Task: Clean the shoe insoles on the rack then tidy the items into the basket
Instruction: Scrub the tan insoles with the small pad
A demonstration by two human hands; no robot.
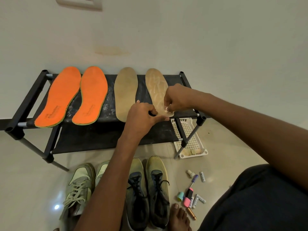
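While our right hand [176, 99] pinches a white wipe [167, 110] on the rightmost tan insole [155, 87] on the rack [33, 97] and our left hand [143, 116] pins its heel, the floor items [191, 195] below the rack look untidied.

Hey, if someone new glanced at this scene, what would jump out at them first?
The two orange insoles blaze on the left of the black rack, beside two tan insoles. At the rightmost tan insole, the right hand pinches a small white wipe on its heel while the left hand steadies it.
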